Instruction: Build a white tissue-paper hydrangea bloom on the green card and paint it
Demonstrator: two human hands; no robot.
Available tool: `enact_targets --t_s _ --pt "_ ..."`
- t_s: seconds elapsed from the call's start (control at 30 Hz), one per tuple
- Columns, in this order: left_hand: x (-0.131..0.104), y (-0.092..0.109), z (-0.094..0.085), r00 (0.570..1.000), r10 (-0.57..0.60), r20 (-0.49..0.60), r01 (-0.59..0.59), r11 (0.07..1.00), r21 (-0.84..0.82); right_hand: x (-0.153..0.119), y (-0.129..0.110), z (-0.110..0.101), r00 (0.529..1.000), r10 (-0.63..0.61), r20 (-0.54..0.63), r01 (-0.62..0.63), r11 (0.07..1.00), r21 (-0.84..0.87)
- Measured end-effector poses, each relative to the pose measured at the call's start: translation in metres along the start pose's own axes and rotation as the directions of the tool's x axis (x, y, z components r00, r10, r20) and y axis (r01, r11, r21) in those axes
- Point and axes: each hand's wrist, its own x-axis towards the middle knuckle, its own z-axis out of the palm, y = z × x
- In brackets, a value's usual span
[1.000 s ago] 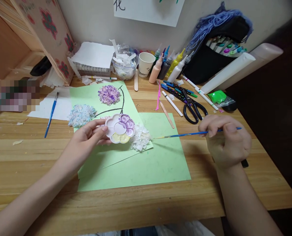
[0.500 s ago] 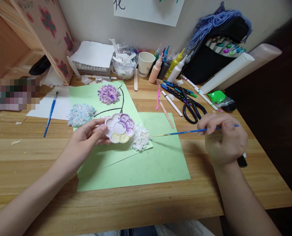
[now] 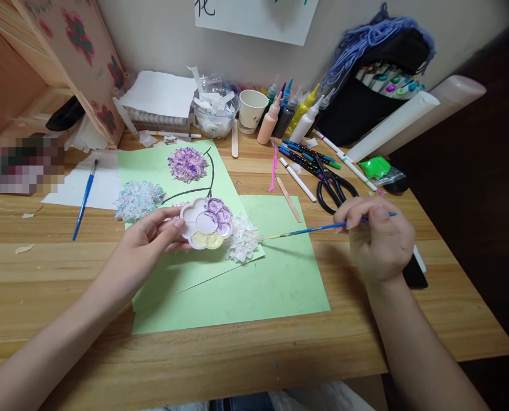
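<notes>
My left hand (image 3: 162,231) grips the left edge of a white flower-shaped palette (image 3: 205,221) with purple and yellow paint in its wells. A thin blue paintbrush (image 3: 314,230) is held in my right hand (image 3: 376,237), its yellowish tip pointing left beside the white paper flower (image 3: 243,238). Whether the tip touches the flower I cannot tell. Under the palette lie overlapping green sheets (image 3: 280,285). A purple paper flower (image 3: 188,164) and a pale blue one (image 3: 139,201) rest on the upper sheet, near drawn black stems. The palette hides part of a pinkish flower.
Black scissors (image 3: 336,189), pens and wooden sticks lie beyond the sheets. Along the wall stand a paper cup (image 3: 253,111), paint bottles (image 3: 268,123) and a bowl of paper scraps (image 3: 216,114). Another blue brush (image 3: 84,200) lies at left on white paper (image 3: 61,185).
My right hand and its brush have shifted a little left, with the tip nearer the white flower. My left hand still holds the palette. The whole view has moved slightly.
</notes>
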Motion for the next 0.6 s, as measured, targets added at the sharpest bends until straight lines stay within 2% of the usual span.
enact_targets --t_s 0.2,0.4,0.6 --pt "-0.0007 -0.0009 -0.0019 0.999 -0.012 0.032 0.012 1.0 -0.016 0.0015 -0.0002 -0.0012 0.998 0.001 -0.064 0.001 0.999 0.034" --pt "-0.0007 -0.0003 0.0001 1.0 0.008 0.015 -0.008 1.0 0.008 -0.0014 0.0008 0.0014 0.999 0.033 0.01 -0.033 0.999 -0.029" --pt "-0.0007 -0.0003 0.0 1.0 0.012 0.013 -0.012 1.0 0.009 0.0021 -0.0025 0.0016 0.991 -0.009 -0.136 0.018 0.998 0.062"
